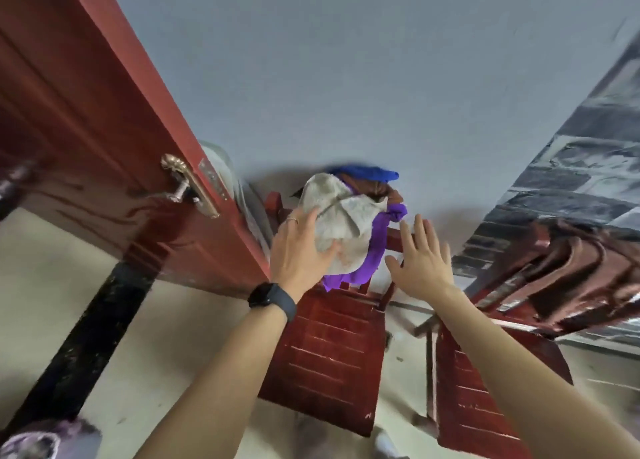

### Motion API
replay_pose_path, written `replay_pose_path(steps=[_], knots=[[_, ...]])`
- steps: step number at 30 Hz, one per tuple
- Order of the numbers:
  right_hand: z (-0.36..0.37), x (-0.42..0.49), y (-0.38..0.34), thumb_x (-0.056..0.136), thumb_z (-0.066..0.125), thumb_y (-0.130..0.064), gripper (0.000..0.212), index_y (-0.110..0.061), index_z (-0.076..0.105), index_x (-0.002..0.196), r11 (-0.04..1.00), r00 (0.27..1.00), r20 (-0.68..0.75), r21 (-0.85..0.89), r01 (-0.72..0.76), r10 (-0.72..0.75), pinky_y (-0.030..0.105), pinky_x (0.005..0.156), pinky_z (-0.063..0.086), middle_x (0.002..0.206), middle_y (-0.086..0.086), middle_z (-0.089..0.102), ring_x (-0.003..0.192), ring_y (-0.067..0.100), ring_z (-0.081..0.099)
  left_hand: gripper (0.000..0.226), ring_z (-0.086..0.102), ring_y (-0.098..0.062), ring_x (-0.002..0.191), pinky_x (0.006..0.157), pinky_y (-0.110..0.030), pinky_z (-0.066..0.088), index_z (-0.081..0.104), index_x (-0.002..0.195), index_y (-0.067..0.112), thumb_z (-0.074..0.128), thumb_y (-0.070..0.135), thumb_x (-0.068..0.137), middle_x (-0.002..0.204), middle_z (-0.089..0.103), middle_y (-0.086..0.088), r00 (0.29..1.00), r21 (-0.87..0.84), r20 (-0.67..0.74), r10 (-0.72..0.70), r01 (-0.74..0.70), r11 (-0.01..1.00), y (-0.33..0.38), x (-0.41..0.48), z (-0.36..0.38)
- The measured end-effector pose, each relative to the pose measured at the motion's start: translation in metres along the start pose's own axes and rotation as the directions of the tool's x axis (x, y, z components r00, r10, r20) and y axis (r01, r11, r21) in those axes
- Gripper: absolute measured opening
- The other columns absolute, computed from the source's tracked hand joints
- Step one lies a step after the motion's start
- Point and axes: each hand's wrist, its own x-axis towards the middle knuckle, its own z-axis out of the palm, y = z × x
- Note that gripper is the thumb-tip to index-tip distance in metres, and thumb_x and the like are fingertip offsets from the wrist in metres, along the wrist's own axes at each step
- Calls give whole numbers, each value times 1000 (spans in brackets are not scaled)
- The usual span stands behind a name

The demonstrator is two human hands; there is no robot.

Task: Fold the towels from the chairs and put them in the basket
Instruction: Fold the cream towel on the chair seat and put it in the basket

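Observation:
A pile of towels hangs over the back of a red wooden chair (332, 347) against the blue wall. On top lies a grey towel (343, 216), with a purple towel (374, 250) under it, a brown one (377, 190) behind and a blue one (367, 173) at the very top. My left hand (299, 250), with a dark watch on the wrist, grips the grey towel from the left, thumb pressed into the cloth. My right hand (420, 257) hovers open just right of the pile, fingers spread, touching nothing.
A red door (104, 119) with a brass handle (183, 185) stands open close on the left. A second red chair (478, 382) sits to the right, with a brown cloth (571, 261) draped over its back. Pale floor lies below. No basket is in view.

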Motion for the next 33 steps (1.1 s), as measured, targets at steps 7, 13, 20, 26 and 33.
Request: replay_pose_path(steps=[7,13,20,26,33], knots=[[22,13,-6,88,48,-59,85,-20,20,158,990,991,-23,-43,-136,135,55,121,18,165,-5,-27,150,15,-29,30,63,-24,108,81,-37,51,70,111,25,53,43,95,121,65,1,969,108,124,216,-229,967,-13,80,9],[19,16,-9,86,53,-59,90,-21,17,159,984,985,22,-46,-171,172,55,121,22,163,-7,-31,149,15,-31,23,67,-34,91,70,-38,50,62,110,29,45,41,101,99,73,-5,968,-109,69,241,-233,966,-19,117,-22],[-7,17,-13,83,56,-60,89,-22,24,157,984,968,176,-18,-176,177,58,120,18,164,-6,-29,151,15,-26,9,56,5,66,58,-16,40,54,96,33,46,35,102,74,57,17,935,-420,-213,282,-349,838,51,152,-119],[-88,3,-40,87,64,-53,72,-22,42,149,822,976,-55,551,-146,210,26,99,47,154,6,42,138,27,42,15,53,9,66,54,-7,37,59,97,30,47,39,101,71,59,16,882,-375,-259,392,-466,801,104,137,-209],[-225,-68,-83,85,74,-52,76,-34,39,150,483,914,-394,822,301,99,28,98,40,146,-12,48,126,8,49,16,51,6,61,54,-7,38,61,99,30,48,40,101,67,57,33,840,-412,-312,444,-540,734,154,82,-288]])
